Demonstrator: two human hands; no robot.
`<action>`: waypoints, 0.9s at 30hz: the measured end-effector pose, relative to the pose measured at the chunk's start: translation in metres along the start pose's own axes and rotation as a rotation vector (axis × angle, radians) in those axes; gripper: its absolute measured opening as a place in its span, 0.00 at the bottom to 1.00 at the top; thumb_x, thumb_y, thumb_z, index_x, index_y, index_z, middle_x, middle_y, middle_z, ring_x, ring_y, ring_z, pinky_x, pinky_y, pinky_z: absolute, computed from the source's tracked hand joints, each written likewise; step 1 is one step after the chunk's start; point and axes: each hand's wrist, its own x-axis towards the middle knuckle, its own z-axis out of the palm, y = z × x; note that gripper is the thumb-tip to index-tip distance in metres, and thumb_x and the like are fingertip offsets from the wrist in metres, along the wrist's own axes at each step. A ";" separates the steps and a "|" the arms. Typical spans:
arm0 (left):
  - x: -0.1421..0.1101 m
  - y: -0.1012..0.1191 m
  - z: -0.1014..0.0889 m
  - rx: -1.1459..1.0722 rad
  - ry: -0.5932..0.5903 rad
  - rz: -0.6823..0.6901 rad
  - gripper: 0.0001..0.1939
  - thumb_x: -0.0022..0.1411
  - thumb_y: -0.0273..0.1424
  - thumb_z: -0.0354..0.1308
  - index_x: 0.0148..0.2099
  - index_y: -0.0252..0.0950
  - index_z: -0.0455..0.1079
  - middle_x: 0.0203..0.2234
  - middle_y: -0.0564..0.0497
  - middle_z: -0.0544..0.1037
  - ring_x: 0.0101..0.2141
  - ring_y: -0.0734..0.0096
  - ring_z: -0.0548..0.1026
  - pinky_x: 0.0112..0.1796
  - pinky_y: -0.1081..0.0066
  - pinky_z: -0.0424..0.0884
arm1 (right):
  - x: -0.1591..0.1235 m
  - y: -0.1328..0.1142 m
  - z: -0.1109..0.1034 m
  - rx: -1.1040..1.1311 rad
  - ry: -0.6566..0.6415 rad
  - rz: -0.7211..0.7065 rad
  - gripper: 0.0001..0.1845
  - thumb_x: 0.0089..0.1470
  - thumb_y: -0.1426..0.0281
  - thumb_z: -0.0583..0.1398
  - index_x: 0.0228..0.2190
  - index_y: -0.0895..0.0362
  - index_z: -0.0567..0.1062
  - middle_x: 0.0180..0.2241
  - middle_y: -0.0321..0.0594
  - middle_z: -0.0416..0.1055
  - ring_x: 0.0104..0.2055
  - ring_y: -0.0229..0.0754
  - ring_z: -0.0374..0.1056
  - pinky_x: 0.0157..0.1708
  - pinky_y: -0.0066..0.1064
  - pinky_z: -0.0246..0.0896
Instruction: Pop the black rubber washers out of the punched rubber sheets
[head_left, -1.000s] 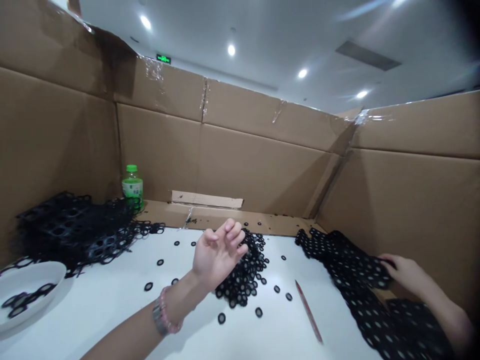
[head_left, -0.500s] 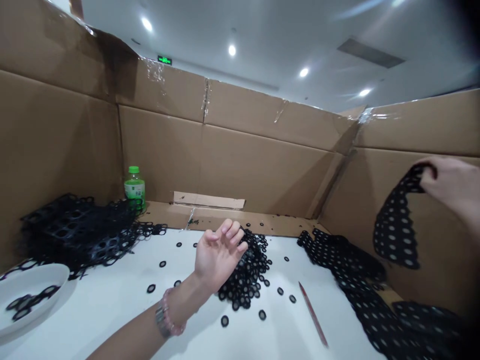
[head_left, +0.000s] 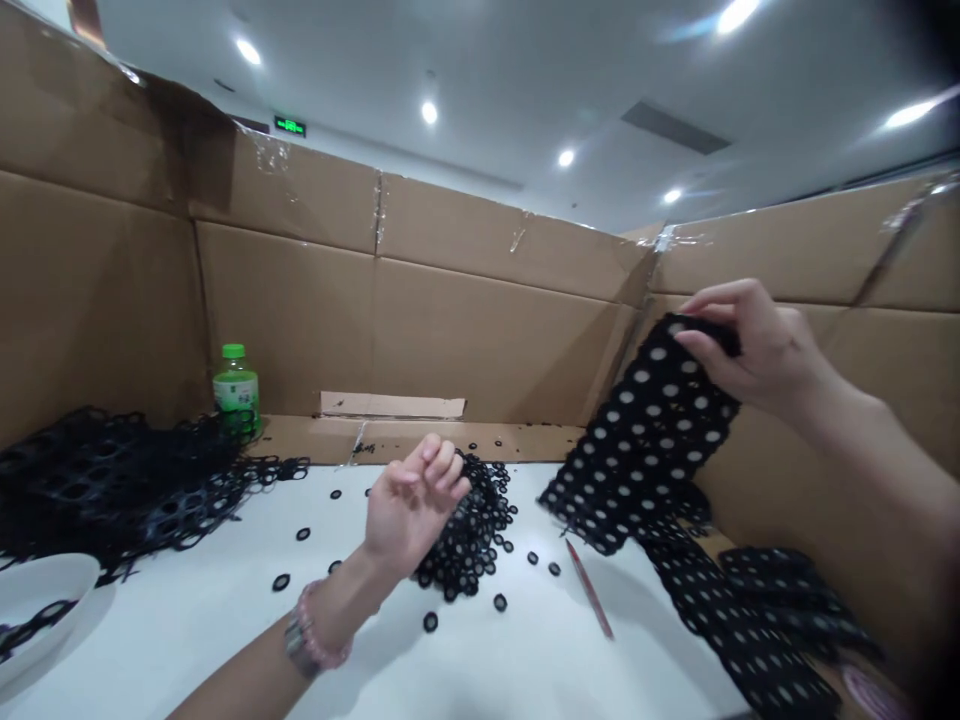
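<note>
My left hand (head_left: 412, 505) hangs loosely curled over the white tabletop, holding nothing, its fingertips right beside a heap of small black rubber rings (head_left: 469, 540). Several loose rings lie scattered around the heap. My right hand (head_left: 750, 345) is raised at the right, pinching the top edge of a black perforated rubber sheet (head_left: 641, 440). The sheet hangs down and runs on into a folded mass (head_left: 750, 620) at the lower right. A bracelet and a watch circle my left wrist.
A tangled stack of black punched-out lattice (head_left: 97, 490) lies at the left, beside a white bowl (head_left: 37, 590) holding some lattice scraps. Behind it stands a green-capped bottle (head_left: 236, 390). A thin reddish stick (head_left: 589, 590) lies on the table. Cardboard walls (head_left: 480, 340) surround the table.
My right hand has lifted further and moved left, drawing the perforated sheet up over the table. My left hand has barely moved. The view has shifted slightly left.
</note>
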 end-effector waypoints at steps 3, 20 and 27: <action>0.004 0.008 0.017 0.397 -0.092 0.056 0.08 0.46 0.29 0.54 0.33 0.33 0.65 0.26 0.51 0.65 0.29 0.71 0.64 0.32 0.72 0.63 | 0.000 -0.041 0.010 0.200 -0.164 -0.157 0.16 0.48 0.61 0.61 0.39 0.54 0.69 0.31 0.36 0.74 0.32 0.39 0.71 0.30 0.28 0.62; -0.074 0.001 -0.017 1.373 0.346 -0.329 0.21 0.48 0.43 0.61 0.41 0.36 0.70 0.42 0.46 0.76 0.44 0.54 0.72 0.45 0.62 0.68 | -0.166 -0.075 0.132 0.003 -0.713 0.615 0.14 0.54 0.63 0.54 0.40 0.58 0.67 0.38 0.45 0.71 0.41 0.44 0.66 0.39 0.31 0.56; -0.072 -0.008 -0.024 1.098 0.474 -0.417 0.21 0.50 0.44 0.60 0.40 0.34 0.67 0.35 0.47 0.77 0.39 0.59 0.74 0.35 0.68 0.70 | -0.286 -0.065 0.143 -0.124 -0.816 0.827 0.07 0.50 0.74 0.54 0.30 0.63 0.71 0.33 0.51 0.71 0.34 0.48 0.69 0.31 0.31 0.55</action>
